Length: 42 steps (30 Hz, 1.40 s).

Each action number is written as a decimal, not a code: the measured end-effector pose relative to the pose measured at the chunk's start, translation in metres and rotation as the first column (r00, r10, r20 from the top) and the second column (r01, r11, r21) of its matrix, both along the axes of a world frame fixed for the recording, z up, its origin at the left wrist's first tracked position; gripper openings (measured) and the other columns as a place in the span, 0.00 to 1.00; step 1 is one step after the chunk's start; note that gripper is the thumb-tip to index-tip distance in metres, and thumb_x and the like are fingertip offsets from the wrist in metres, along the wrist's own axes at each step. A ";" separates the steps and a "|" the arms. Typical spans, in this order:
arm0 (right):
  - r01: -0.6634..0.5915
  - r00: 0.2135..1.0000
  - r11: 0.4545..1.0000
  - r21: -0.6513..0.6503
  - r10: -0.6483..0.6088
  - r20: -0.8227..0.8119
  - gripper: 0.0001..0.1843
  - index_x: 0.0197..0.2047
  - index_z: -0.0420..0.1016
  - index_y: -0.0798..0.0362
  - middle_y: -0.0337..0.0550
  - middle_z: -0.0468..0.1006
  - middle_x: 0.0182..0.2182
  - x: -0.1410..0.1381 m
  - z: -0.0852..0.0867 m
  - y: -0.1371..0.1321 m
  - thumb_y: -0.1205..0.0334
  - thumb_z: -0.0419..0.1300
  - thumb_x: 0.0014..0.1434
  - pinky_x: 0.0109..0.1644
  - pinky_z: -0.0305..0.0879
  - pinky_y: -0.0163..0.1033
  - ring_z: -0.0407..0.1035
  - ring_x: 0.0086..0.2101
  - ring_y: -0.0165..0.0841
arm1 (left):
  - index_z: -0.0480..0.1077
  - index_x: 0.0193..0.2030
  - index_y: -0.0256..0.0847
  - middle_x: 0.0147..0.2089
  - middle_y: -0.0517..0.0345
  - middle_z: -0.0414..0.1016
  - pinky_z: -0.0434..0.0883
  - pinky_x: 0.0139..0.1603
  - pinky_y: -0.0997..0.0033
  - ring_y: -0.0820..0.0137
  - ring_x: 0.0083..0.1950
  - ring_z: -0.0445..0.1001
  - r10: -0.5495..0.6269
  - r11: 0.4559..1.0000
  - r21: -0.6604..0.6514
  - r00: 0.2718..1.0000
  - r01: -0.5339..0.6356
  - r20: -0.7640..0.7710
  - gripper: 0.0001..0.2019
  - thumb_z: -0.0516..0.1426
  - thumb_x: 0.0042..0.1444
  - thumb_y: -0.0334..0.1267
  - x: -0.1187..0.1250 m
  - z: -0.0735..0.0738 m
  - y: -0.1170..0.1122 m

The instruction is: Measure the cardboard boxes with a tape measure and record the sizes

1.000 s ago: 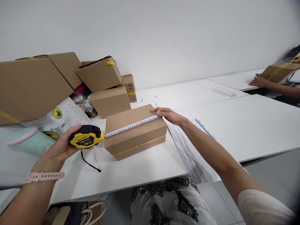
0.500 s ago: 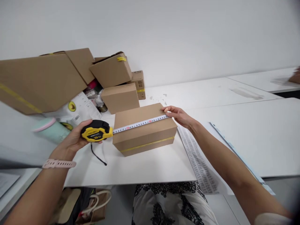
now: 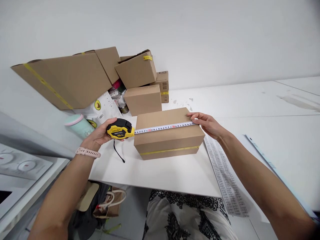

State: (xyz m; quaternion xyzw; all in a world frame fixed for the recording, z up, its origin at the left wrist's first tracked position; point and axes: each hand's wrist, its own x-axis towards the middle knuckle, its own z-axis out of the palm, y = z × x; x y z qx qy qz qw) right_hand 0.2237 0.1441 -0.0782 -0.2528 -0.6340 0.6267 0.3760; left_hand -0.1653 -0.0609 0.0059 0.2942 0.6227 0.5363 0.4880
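My left hand [image 3: 101, 133] grips a yellow and black tape measure [image 3: 120, 129] beside the left end of a closed cardboard box [image 3: 165, 140]. A black wrist strap [image 3: 118, 153] dangles from the tape's case. The white blade [image 3: 162, 128], marked with numbers, lies pulled out across the box's top. At the right end of the box, my right hand [image 3: 206, 124] pinches the blade's end against the top edge; the tip itself is hidden under the fingers. A strip of yellow tape runs along the box's front side.
Several cardboard boxes [image 3: 136, 71] are stacked at the back left against the wall. A mint cup with a pink lid [image 3: 79, 125] stands left of my hand. Printed sheets [image 3: 225, 176] lie at right, overhanging the table edge. A paper bag [image 3: 111, 203] sits below the table.
My view has swung left, so everything appears shifted to the right. Both hands keep their holds, and the blade stays stretched over the box.
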 end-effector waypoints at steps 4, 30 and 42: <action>0.003 1.000 1.000 -0.016 -0.004 -0.006 0.11 0.31 0.76 0.49 0.42 0.74 0.59 0.000 0.001 -0.001 0.55 0.71 0.50 0.60 0.57 0.51 0.61 0.60 0.46 | 0.79 0.36 0.34 0.34 0.42 0.84 0.81 0.29 0.51 0.51 0.33 0.82 0.012 1.000 -0.012 1.000 -0.012 -0.001 0.14 0.59 0.55 0.44 -0.001 -0.001 0.000; 0.119 0.992 0.980 0.159 -0.124 0.022 0.14 0.30 0.78 0.54 0.41 0.79 0.28 -0.066 0.076 0.039 0.53 0.72 0.51 0.41 0.66 0.38 0.69 0.31 0.29 | 0.72 0.57 0.47 0.50 0.49 0.74 0.77 0.43 0.58 0.60 0.40 0.79 -0.348 0.935 0.247 0.786 0.253 0.511 0.34 0.72 0.40 0.47 0.270 -0.050 -0.110; 0.203 0.874 0.957 0.206 -0.272 0.403 0.10 0.27 0.73 0.53 0.37 0.73 0.22 -0.095 0.044 0.047 0.58 0.67 0.53 0.28 0.61 0.36 0.63 0.23 0.28 | 0.70 0.49 0.38 0.44 0.50 0.68 0.78 0.43 0.58 0.63 0.45 0.70 -0.204 0.963 0.260 0.818 0.069 0.538 0.28 0.67 0.48 0.54 0.306 -0.041 -0.058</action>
